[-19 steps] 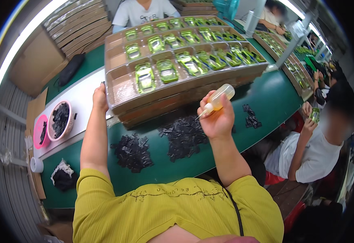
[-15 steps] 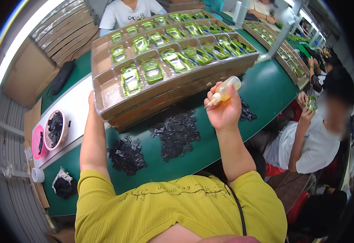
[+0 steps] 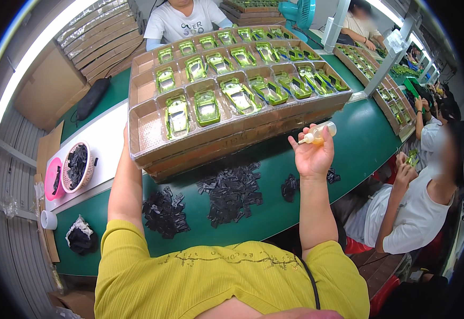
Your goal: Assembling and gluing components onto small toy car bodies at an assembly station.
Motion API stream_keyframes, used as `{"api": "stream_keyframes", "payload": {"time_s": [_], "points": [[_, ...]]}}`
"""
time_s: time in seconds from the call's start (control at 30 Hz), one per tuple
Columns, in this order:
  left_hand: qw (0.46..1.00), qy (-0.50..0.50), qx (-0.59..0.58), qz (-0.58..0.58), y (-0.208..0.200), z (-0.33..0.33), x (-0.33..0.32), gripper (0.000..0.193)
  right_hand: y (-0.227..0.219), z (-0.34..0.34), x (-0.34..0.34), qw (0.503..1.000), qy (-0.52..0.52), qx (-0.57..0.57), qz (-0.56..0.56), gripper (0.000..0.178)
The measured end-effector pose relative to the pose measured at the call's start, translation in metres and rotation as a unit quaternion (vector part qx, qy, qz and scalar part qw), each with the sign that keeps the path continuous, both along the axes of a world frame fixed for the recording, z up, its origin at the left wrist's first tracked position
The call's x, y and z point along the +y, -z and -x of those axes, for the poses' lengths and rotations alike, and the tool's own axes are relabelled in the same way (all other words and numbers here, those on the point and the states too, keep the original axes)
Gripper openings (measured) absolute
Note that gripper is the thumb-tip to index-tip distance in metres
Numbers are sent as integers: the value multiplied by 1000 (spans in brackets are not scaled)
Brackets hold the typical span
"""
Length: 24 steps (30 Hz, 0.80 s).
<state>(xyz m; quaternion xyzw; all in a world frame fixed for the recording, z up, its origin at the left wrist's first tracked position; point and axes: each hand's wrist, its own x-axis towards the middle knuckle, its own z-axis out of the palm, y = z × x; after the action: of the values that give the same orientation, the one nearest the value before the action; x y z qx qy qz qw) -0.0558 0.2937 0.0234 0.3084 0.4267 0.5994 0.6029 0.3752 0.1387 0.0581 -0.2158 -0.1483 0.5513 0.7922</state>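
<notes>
My left hand [image 3: 126, 142] is against the left end of a brown cardboard box [image 3: 232, 146]; its fingers are hidden behind that end. On top of the box lies a clear compartmented tray [image 3: 146, 121] holding several bright green plastic frames [image 3: 207, 108], some with dark strips in them. Beyond the box's near right side, my right hand [image 3: 314, 158] grips a small clear squeeze bottle [image 3: 325, 133] with yellowish liquid, nozzle pointing left. Its fingers are partly extended around the bottle. Below lie piles of small black pieces [image 3: 232, 194].
More black pieces [image 3: 165, 212] lie near my left forearm. At left stand a pink basket [image 3: 90, 173] of black pieces, a pink dish [image 3: 51, 186] and a white roll [image 3: 48, 219]. A co-worker [image 3: 181, 24] is beyond the tray; another person [image 3: 418, 207] sits at right with a green piece.
The view has shifted. My right hand, still holding the bottle, has moved to the right, uncovering a small black pile beside its wrist. My left hand stays at the box's left end.
</notes>
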Motion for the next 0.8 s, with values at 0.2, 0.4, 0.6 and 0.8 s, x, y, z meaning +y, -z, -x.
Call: {"api": "stream_keyframes", "payload": {"time_s": [0.2,0.4,0.6,0.8], "points": [[1000,-1,-29,-7,-13,-8,-6,30,0,-8,23,1000,0,-20,4,35],[998,-16,-56,0,-20,-15,-9,30,-4,-12,34,1000,6,-8,2,34],[999,-5,-38,-2,18,13,28,32,2,-16,40,999,16,-29,6,33],[1000,-10,-19,-17,35,19,45,28,7,-25,50,998,32,-54,-1,34]]}}
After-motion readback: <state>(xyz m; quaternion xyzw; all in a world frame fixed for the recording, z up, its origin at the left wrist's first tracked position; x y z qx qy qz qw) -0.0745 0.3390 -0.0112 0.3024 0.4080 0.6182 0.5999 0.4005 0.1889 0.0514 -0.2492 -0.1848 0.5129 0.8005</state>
